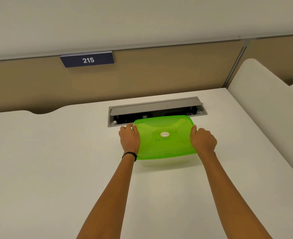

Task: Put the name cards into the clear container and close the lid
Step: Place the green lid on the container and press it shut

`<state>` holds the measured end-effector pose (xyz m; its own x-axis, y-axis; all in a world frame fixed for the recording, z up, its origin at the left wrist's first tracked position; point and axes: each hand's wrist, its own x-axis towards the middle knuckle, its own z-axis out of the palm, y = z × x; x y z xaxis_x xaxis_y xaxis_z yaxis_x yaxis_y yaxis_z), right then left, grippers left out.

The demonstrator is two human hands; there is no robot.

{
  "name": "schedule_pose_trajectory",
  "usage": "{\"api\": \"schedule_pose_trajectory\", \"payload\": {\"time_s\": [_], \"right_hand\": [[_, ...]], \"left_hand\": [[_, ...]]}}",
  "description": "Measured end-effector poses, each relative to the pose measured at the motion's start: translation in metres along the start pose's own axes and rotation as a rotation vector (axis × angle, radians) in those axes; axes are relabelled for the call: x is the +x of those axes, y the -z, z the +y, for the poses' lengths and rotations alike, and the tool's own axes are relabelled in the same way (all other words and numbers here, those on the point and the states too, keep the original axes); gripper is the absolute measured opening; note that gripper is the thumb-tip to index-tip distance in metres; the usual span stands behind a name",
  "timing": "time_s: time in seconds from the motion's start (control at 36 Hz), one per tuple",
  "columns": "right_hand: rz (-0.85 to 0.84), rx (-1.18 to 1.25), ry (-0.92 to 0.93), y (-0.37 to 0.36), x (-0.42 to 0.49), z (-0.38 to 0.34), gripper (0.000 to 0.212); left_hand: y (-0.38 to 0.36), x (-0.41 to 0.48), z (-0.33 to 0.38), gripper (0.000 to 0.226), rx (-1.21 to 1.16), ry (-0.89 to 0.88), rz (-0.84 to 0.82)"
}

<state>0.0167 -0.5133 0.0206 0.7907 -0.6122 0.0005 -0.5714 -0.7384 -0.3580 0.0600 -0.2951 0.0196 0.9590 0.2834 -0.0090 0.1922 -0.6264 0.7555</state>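
A translucent green lid (165,137) lies on top of the clear container (159,162), whose pale wall shows just below the lid's near edge. The lid bears a small oval sticker and the handwritten word "ALPHA". My left hand (129,139) grips the lid's left edge, thumb on top. On the opposite side, my right hand (202,140) holds the right edge the same way. No name cards are visible; the lid hides the container's inside.
The container sits on a white desk (56,169). Right behind it is a grey cable hatch (156,109) with its flap raised. A beige partition (142,76) with a blue "215" sign (87,59) closes the back. A white side divider (263,109) stands at right.
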Motion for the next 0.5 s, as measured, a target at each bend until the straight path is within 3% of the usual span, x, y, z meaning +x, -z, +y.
{"api": "schedule_pose_trajectory", "payload": {"time_s": [0.19, 0.5], "right_hand": [[-0.013, 0.093, -0.027, 0.004, 0.0, 0.0, 0.05], [-0.055, -0.011, 0.023, 0.005, -0.008, 0.007, 0.053]], "left_hand": [[0.005, -0.018, -0.011, 0.039, 0.16, -0.026, -0.051], [0.01, -0.026, -0.021, 0.04, 0.153, -0.02, -0.033]]}}
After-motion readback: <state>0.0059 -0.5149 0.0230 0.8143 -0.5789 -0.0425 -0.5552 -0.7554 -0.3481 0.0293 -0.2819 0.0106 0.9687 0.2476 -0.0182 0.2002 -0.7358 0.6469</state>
